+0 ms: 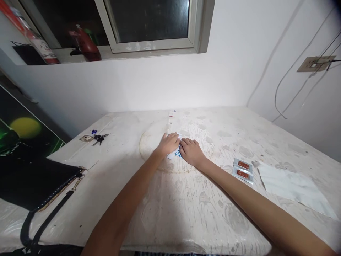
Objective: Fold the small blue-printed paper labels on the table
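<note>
A small white piece of paper or thin card with blue print (178, 153) lies on the table, mostly hidden under my hands. My left hand (168, 143) rests on its left side, palm down, with the fingers stretched forward. Close beside it, my right hand (190, 150) lies over the right side, fingers laid out and slightly bent. The fingertips of the two hands nearly meet over the paper. Whether it is folded or flat, I cannot tell.
A silver blister pack (243, 170) with reddish-brown tablets lies right of my right forearm, beside a white cloth or paper sheet (295, 186). At the left are keys (99, 138) and a black bag (39, 181) with a strap. A plastic-covered table (165, 206) meets the wall.
</note>
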A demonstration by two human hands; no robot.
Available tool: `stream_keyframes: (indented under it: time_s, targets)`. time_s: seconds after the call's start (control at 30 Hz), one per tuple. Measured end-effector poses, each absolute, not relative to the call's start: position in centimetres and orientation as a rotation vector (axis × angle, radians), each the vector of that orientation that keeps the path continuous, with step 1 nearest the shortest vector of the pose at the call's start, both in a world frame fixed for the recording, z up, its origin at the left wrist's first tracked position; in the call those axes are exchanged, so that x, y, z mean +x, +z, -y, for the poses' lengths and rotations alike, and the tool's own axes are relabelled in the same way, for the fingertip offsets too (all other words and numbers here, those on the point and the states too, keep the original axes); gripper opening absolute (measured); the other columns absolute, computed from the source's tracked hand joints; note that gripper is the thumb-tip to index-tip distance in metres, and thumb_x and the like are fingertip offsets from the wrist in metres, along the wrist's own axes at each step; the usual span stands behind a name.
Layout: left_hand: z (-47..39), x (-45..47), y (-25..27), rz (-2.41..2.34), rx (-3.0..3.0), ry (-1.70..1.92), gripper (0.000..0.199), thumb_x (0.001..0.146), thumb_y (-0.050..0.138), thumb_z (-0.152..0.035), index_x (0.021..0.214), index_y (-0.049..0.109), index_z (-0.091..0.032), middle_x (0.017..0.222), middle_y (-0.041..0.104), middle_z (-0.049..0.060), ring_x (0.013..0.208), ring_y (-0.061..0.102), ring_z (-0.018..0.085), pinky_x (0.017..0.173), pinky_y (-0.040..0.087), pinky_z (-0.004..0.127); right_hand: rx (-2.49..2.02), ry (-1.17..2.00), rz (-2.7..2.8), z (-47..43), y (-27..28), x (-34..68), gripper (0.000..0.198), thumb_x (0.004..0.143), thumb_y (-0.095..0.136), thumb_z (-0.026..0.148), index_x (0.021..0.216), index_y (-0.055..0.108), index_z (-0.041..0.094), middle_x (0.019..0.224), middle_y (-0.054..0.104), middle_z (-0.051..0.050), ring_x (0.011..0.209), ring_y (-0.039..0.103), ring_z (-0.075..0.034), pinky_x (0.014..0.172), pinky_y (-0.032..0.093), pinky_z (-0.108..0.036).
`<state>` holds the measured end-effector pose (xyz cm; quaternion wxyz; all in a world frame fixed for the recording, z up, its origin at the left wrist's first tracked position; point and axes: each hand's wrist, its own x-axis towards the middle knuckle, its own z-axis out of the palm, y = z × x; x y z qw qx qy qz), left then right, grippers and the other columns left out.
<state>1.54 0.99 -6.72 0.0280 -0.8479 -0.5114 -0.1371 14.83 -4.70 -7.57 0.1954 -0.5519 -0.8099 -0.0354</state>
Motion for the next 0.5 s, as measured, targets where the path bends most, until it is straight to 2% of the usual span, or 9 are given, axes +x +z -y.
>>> stream_keyframes:
  time_s: [0.13, 0.27, 0.4, 0.5]
  targets:
    - [-0.5, 2.3, -7.3, 1.492, -2.759, -0.306, 0.043, 0.093, 0.017, -0.030, 0.126, 0.043, -0.023, 0.138, 0.040, 0.002, 0.129, 0.032, 0.015, 0.110, 0.012, 0.044, -1.711, -0.043, 2.040, 5.0, -7.1, 14.9, 0.033, 0.087, 0.031, 0.021, 0.112, 0.050, 0.012, 0.107, 0.059, -0.014, 0.099, 0.052, -0.027, 0.088, 0.034, -0.042]
    - [0.8, 2.6, -6.5, 1.502, -2.863, -0.328, 0.052, 0.093, 0.004, -0.034, 0.131, 0.037, -0.025, 0.144, 0.029, 0.001, 0.133, 0.023, 0.014, 0.110, 0.012, 0.041, -1.728, 0.082, 1.889, 4.4, -7.0, 15.8, 0.045, 0.083, 0.031, 0.016, 0.126, 0.039, 0.006, 0.114, 0.056, -0.016, 0.103, 0.052, -0.026, 0.087, 0.037, -0.037]
    - [1.2, 2.0, -5.8, 1.675, -2.793, -0.307, 0.052, 0.092, 0.011, -0.040, 0.131, 0.039, -0.022, 0.144, 0.028, 0.005, 0.134, 0.020, 0.022, 0.109, 0.013, 0.048, -1.675, 0.163, 2.028, 3.5, -7.6, 16.7, 0.045, 0.085, 0.027, 0.018, 0.127, 0.044, 0.014, 0.133, 0.045, -0.009, 0.120, 0.041, -0.026, 0.099, 0.030, -0.041]
    - [1.3, 0.7, -6.0, 1.585, -2.929, -0.380, 0.052, 0.093, 0.009, -0.037, 0.127, 0.045, -0.022, 0.141, 0.035, 0.002, 0.132, 0.027, 0.018, 0.109, 0.019, 0.040, -1.566, 0.169, 2.244, 3.3, -7.8, 17.1, 0.047, 0.089, 0.025, 0.029, 0.134, 0.036, 0.025, 0.140, 0.037, 0.001, 0.129, 0.028, -0.029, 0.104, 0.019, -0.050]
